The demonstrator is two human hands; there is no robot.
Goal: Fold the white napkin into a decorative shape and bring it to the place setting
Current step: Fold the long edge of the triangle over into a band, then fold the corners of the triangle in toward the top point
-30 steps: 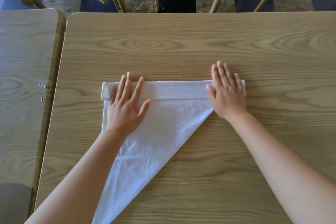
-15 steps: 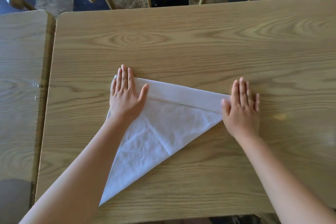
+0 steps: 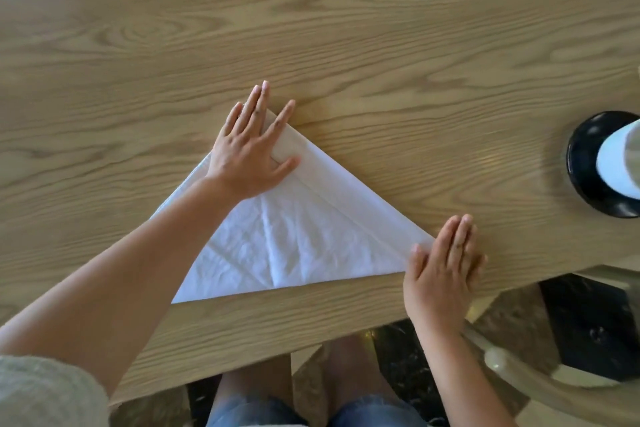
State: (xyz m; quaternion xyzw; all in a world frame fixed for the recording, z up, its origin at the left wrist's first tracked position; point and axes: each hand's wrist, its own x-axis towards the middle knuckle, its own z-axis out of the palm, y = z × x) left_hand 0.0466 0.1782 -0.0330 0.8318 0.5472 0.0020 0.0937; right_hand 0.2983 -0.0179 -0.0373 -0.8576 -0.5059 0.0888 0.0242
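The white napkin (image 3: 294, 236) lies flat on the wooden table (image 3: 346, 45) as a triangle with a narrow folded band along its upper right edge. My left hand (image 3: 251, 152) presses flat on the top corner of that band, fingers spread. Flat on the table lies my right hand (image 3: 441, 270), covering the napkin's right corner close to the table's near edge. Neither hand grips the cloth.
A black plate (image 3: 585, 163) with a white folded napkin (image 3: 620, 163) on it sits at the right edge of the view. The table's near edge runs diagonally below my hands; my knees and a chair frame (image 3: 519, 367) show beneath it.
The view has tilted and shifted right, so the napkin now looks rotated clockwise and the black plate has come into sight. Both hands stay pressed flat on the band's ends.
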